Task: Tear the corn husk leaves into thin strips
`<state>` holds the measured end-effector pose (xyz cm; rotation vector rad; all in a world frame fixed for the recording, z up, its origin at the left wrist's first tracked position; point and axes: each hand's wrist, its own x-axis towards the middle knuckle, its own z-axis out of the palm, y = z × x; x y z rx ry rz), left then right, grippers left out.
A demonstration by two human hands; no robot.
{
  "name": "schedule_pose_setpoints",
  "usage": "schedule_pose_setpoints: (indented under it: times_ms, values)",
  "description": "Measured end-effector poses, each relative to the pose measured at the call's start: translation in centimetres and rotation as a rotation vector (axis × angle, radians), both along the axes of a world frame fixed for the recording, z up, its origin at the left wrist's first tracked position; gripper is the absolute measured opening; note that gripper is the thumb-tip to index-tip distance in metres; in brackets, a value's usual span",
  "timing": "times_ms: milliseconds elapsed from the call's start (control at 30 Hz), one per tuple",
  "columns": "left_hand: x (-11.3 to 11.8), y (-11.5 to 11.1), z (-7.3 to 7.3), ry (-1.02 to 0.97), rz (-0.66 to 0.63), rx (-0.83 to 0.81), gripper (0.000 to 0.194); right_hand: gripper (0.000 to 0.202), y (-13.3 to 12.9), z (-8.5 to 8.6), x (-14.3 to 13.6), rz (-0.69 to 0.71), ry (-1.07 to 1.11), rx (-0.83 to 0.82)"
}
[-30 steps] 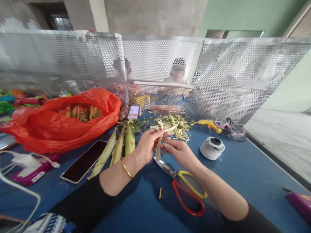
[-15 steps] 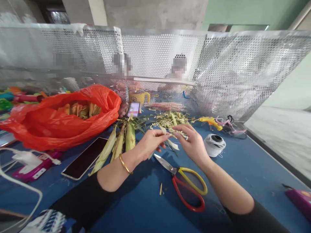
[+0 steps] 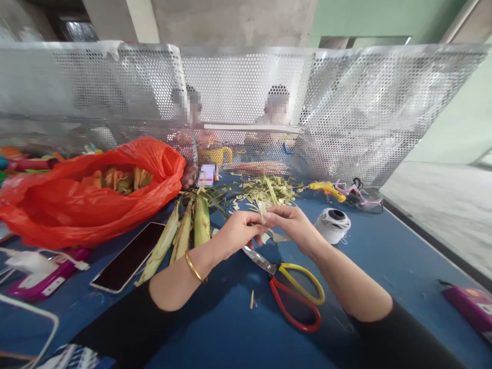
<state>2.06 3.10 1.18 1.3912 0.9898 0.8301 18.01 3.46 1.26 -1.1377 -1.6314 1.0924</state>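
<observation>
A pale strip of corn husk (image 3: 263, 209) stands up between my fingertips. My left hand (image 3: 239, 231) pinches it from the left, and a gold bangle circles that wrist. From the right, my right hand (image 3: 292, 225) closes thumb and forefinger on the same strip, so the two hands meet. Just below them lie scissors (image 3: 273, 269) with one red and one yellow handle, their blade tips partly behind my left hand. Beyond my hands is a heap of shredded husk (image 3: 269, 189). Whole corn husks (image 3: 202, 220) lie left of my left hand.
A red plastic bag (image 3: 92, 215) with folded husks stands left, near a phone (image 3: 128, 258) and a purple power strip (image 3: 49, 277). On the right are a spool of white thread (image 3: 332, 226), a yellow glue gun (image 3: 326, 189) and glasses (image 3: 357, 196). A perforated metal screen (image 3: 246, 87) closes the back.
My right hand has moved in to the left and its fingers have closed on the husk strip beside my left fingers. The whole view has shifted slightly.
</observation>
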Motion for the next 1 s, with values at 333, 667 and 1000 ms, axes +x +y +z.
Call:
schedule_pose_setpoints:
  times_ms: [333,667,1000]
  values:
    - [0.5,-0.1,-0.5,-0.032,0.015,-0.164,0.007,0.022,-0.7,0.2,-1.3,-0.208,0.312,-0.087]
    - [0.8,-0.2,-0.8,0.076,0.061,-0.156,0.024,0.014,-0.7,0.7,-0.3,-0.154,0.120,0.105]
    - [0.2,0.2,0.3,-0.356,0.186,-0.492,0.022,0.016,-2.9,0.7,-1.1,-0.300,-0.744,1.107]
